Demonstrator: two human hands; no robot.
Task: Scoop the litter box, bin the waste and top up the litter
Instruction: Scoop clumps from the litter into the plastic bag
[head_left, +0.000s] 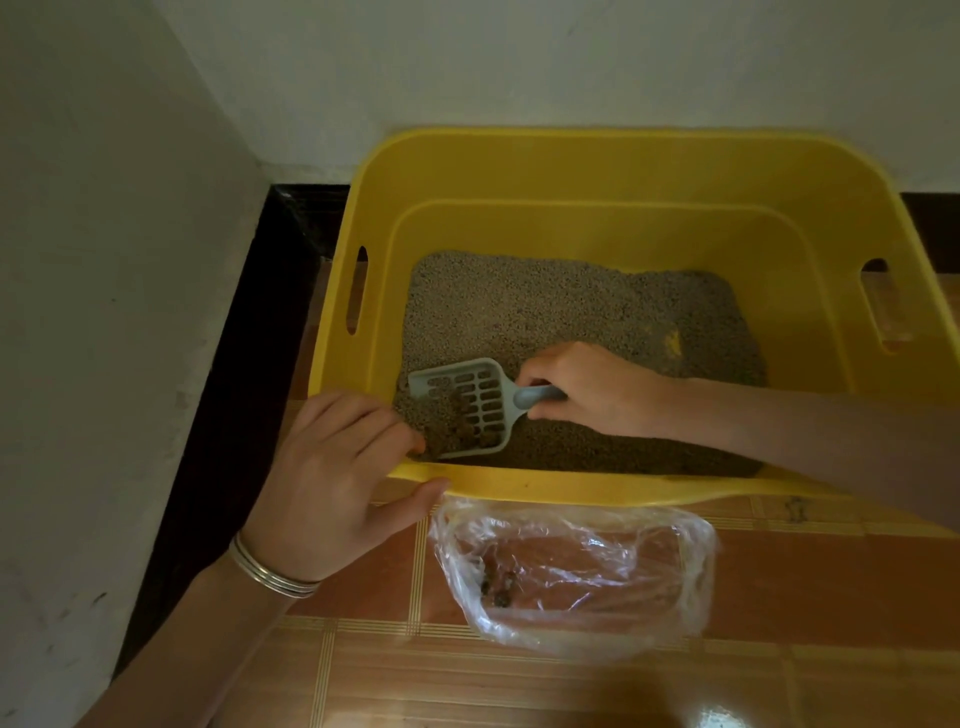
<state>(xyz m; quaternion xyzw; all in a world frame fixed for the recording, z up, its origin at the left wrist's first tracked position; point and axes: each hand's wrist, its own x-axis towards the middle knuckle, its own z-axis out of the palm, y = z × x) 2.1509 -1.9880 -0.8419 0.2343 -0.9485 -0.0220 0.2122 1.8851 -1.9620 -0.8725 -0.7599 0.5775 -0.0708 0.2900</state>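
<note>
Left hand: the left hand, silver bangles on its wrist, held the near-left corner of the yellow litter box, fingers bent over the rim and thumb laid along the outside.
Waste bag: a clear plastic bag lay open on the tiled floor, just beside the box's near wall, with a few dark clumps already inside.
Right hand: the right hand was wrapped round the handle of the grey slotted scoop, inside the box.
Scoop load: soiled litter clumps sat on the scoop's front half, low over the litter bed near the left hand's fingertips.
Step in hand: scooping appeared to be under way, with one load gathered and not yet binned.
Next move: it likely called for sifting loose grains through the slots, then lifting the scoop level over the near rim and tipping it into the bag's mouth.
Top-up: no fresh litter supply showed in view.
</note>
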